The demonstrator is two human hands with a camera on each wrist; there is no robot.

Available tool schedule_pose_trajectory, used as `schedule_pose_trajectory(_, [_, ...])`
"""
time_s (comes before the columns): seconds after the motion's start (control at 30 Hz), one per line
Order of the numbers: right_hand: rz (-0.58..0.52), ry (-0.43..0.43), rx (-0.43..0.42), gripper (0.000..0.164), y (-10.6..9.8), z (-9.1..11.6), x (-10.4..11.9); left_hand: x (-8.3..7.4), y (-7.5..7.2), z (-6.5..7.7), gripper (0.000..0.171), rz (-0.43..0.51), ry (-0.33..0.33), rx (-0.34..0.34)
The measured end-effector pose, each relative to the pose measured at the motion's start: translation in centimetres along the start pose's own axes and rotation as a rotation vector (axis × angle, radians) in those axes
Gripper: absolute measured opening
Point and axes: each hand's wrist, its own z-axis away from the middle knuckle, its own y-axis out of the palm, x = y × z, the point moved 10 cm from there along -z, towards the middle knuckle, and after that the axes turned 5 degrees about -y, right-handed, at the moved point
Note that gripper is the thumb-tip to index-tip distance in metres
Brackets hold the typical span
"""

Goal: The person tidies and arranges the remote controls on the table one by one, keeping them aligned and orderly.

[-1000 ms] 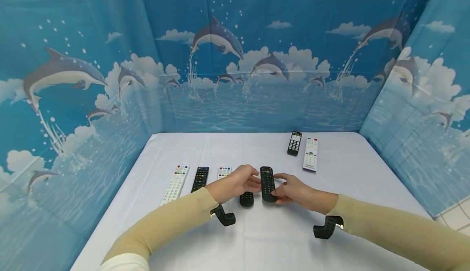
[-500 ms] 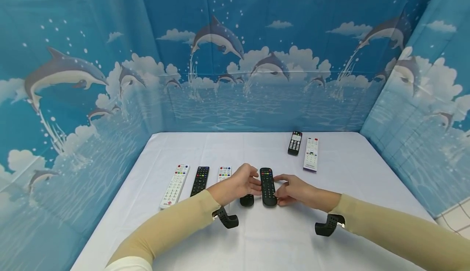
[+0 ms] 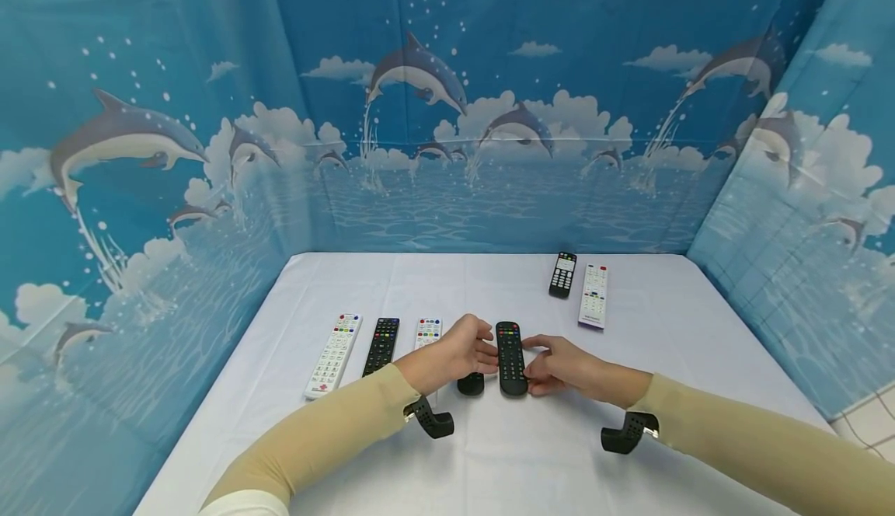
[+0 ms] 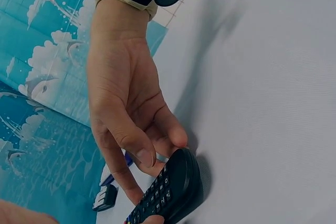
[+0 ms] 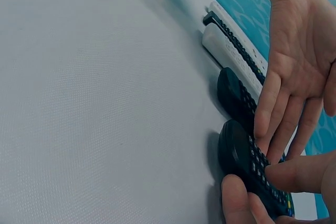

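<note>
A black remote control (image 3: 512,359) lies on the white cloth between both hands, its buttons facing up. My right hand (image 3: 562,364) is at its right edge, fingers loosely bent and fingertips right beside the casing. In the right wrist view the thumb overlaps the buttons of that remote (image 5: 247,156). My left hand (image 3: 467,349) reaches along its left side, fingers fairly straight, palm facing right. Beneath the left hand another black remote (image 3: 471,384) shows only its lower end. A white remote (image 3: 428,331) is partly hidden behind the left wrist.
Farther left lie a white remote (image 3: 333,357) and a black remote (image 3: 381,343), the latter partly covered by the sleeve. At the back right are a small black remote (image 3: 562,275) and a white one (image 3: 593,296). A blue dolphin curtain (image 3: 447,182) borders the table.
The black remote between the hands has slid slightly toward the person, and the right hand has shifted a little with it. Its thumb has moved from over the remote to its edge.
</note>
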Motion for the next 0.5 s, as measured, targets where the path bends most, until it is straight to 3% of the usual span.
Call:
schedule_pose_trajectory(0.27, [-0.048,0.016,0.025,0.073,-0.2,-0.1,-0.1,-0.2,-0.1,-0.4,0.057,0.011,-0.014,-0.012])
schedule_pose_trajectory(0.5, [0.013,0.022,-0.02,0.065,-2.7,0.2,1.0,-2.3,0.5,0.2,0.055,-0.015,0.013,-0.02])
